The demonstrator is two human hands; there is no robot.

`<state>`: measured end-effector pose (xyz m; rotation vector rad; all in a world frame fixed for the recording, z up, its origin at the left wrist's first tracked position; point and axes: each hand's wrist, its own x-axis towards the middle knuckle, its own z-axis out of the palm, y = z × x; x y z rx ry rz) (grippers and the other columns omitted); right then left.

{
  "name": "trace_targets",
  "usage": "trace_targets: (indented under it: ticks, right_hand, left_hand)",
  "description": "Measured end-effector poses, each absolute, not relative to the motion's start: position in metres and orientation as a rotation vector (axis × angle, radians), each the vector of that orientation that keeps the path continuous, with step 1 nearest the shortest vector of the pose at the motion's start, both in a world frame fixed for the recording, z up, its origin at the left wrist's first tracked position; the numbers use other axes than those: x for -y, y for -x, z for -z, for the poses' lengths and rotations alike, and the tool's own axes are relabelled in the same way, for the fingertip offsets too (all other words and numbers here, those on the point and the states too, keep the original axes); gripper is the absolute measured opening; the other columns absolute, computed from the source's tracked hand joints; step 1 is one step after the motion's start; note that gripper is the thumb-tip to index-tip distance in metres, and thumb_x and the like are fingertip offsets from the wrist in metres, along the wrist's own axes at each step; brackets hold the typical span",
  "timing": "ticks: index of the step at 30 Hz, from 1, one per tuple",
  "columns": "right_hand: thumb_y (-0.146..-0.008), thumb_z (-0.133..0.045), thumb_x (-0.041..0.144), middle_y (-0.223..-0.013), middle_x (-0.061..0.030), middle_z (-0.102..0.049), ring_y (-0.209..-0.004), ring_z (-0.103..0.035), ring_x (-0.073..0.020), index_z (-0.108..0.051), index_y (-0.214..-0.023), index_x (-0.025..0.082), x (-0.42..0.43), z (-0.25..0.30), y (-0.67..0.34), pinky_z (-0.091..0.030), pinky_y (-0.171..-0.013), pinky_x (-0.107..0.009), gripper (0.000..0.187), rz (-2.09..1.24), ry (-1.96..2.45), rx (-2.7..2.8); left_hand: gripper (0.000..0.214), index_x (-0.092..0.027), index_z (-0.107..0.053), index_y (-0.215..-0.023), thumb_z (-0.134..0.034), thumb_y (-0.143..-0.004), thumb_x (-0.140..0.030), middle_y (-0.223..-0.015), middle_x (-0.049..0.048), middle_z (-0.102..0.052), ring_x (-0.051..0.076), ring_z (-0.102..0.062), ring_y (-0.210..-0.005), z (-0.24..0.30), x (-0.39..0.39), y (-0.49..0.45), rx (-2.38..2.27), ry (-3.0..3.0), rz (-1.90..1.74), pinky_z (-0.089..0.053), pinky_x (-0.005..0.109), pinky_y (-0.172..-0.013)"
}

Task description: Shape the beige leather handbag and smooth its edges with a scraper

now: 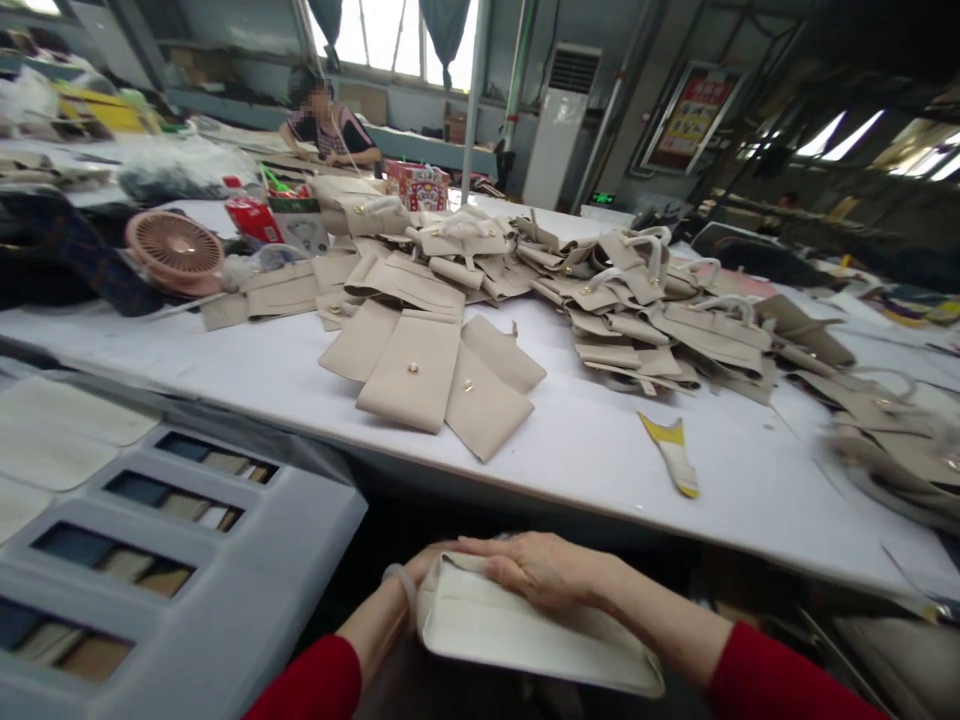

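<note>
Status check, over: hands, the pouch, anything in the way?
Right hand grips top of beige pouch, held below table. Left hand behind pouch, grip hidden. Nothing between hands and pouch.

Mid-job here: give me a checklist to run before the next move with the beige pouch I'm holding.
1. Right hand on pouch: ok, it clasps the upper edge.
2. Left hand grip: cannot tell, mostly hidden behind the pouch's left end.
3. Strap loop at the left wrist untangled: cannot tell.
4. Table edge ahead free of litter: not ok, a yellow-white scrap lies there.
5. Co-worker out of the way: ok, seated at the far end.
</note>
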<state>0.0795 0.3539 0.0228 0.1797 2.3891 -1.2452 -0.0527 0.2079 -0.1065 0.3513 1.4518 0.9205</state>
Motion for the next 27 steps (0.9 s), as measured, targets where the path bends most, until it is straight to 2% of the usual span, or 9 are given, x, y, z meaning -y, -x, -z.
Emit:
trace_targets:
  ticks: [3, 7, 11, 14, 17, 19, 21, 24, 27]
  right_hand:
    - [-0.093, -0.048, 0.055, -0.137, -0.0006, -0.059, -0.122, -0.058, -0.0274, -0.052, -0.140, 0.034, -0.376, -0.030, -0.106, -0.041, -0.103, -0.036, 0.052, 1.213, -0.320, -2.338]
    - [-0.095, -0.042, 0.054, -0.141, 0.0008, -0.055, -0.122, -0.058, -0.0292, -0.044, -0.143, 0.039, -0.404, -0.044, -0.141, -0.043, -0.101, -0.040, 0.051, 1.066, -0.308, -2.291]
    - [-0.097, -0.040, 0.049, -0.140, 0.0007, -0.056, -0.121, -0.059, -0.0283, -0.041, -0.145, 0.039, -0.417, -0.053, -0.167, -0.045, -0.097, -0.039, 0.049, 1.037, -0.328, -2.285]
    - [-0.097, -0.042, 0.047, -0.139, -0.0021, -0.058, -0.120, -0.059, -0.0301, -0.044, -0.143, 0.037, -0.414, -0.052, -0.175, -0.045, -0.096, -0.041, 0.047, 1.108, -0.365, -2.292]
    - [-0.089, -0.059, 0.045, -0.127, -0.0040, -0.067, -0.113, -0.063, -0.0321, -0.062, -0.129, 0.034, -0.409, -0.045, -0.174, -0.043, -0.098, -0.043, 0.042, 1.370, -0.556, -2.245]
    - [-0.074, -0.077, 0.042, -0.112, -0.0049, -0.073, -0.107, -0.065, -0.0323, -0.076, -0.107, 0.029, -0.409, -0.038, -0.175, -0.040, -0.101, -0.043, 0.036, 1.689, -0.783, -2.157]
    - [-0.063, -0.086, 0.043, -0.107, -0.0049, -0.075, -0.107, -0.065, -0.0306, -0.079, -0.095, 0.025, -0.410, -0.025, -0.181, -0.039, -0.105, -0.040, 0.037, 1.977, -1.020, -2.092]
    - [-0.074, -0.069, 0.065, -0.117, -0.0069, -0.071, -0.115, -0.060, -0.0251, -0.074, -0.104, 0.021, -0.400, 0.008, -0.207, -0.040, -0.104, -0.036, 0.053, 2.267, -1.517, -2.044]
    - [-0.081, -0.043, 0.079, -0.104, -0.0122, -0.072, -0.098, -0.065, -0.0225, -0.069, -0.099, 0.017, -0.357, 0.054, -0.235, -0.051, -0.086, -0.034, 0.070, 2.465, -2.188, -1.671]
  left_hand:
    - [0.035, -0.013, -0.066, -0.088, -0.060, -0.090, -0.047, -0.082, 0.0027, -0.068, 0.017, -0.065, -0.075, 0.097, -0.209, 0.067, -1.471, -0.428, -0.791, -0.053, 0.035, -0.075]
    - [0.048, -0.012, -0.070, -0.070, -0.068, -0.076, -0.060, -0.063, 0.0016, -0.065, 0.020, -0.061, -0.069, 0.054, -0.214, 0.094, -1.537, -0.663, -0.689, -0.045, 0.029, -0.067]
    - [0.043, -0.018, -0.077, -0.097, -0.071, -0.074, -0.054, -0.091, 0.0009, -0.074, 0.022, -0.061, -0.089, 0.000, -0.222, 0.097, -1.448, -0.922, -0.632, -0.043, 0.025, -0.076]
    - [0.039, -0.021, -0.077, -0.102, -0.068, -0.077, -0.049, -0.093, 0.0006, -0.074, 0.022, -0.061, -0.084, -0.019, -0.227, 0.086, -1.424, -1.076, -0.458, -0.043, 0.024, -0.069]
    - [0.039, -0.020, -0.078, -0.099, -0.064, -0.079, -0.051, -0.081, 0.0003, -0.073, 0.020, -0.059, -0.072, -0.021, -0.232, 0.079, -1.436, -1.132, -0.360, -0.040, 0.023, -0.061]
    - [0.041, -0.019, -0.079, -0.098, -0.062, -0.080, -0.052, -0.078, 0.0005, -0.072, 0.019, -0.059, -0.070, -0.019, -0.235, 0.078, -1.431, -1.151, -0.329, -0.039, 0.024, -0.059]
    - [0.044, -0.019, -0.079, -0.095, -0.057, -0.083, -0.055, -0.083, 0.0019, -0.072, 0.022, -0.061, -0.075, -0.020, -0.235, 0.076, -1.459, -1.186, -0.301, -0.041, 0.026, -0.063]
    - [0.039, -0.021, -0.076, -0.098, -0.053, -0.088, -0.051, -0.103, 0.0033, -0.071, 0.025, -0.061, -0.096, -0.026, -0.231, 0.062, -1.659, -1.372, -0.413, -0.043, 0.030, -0.081]
    - [0.026, -0.023, -0.069, -0.097, -0.055, -0.089, -0.044, -0.104, 0.0035, -0.066, 0.022, -0.059, -0.098, -0.035, -0.223, 0.029, -1.796, -1.550, -0.603, -0.041, 0.032, -0.087]
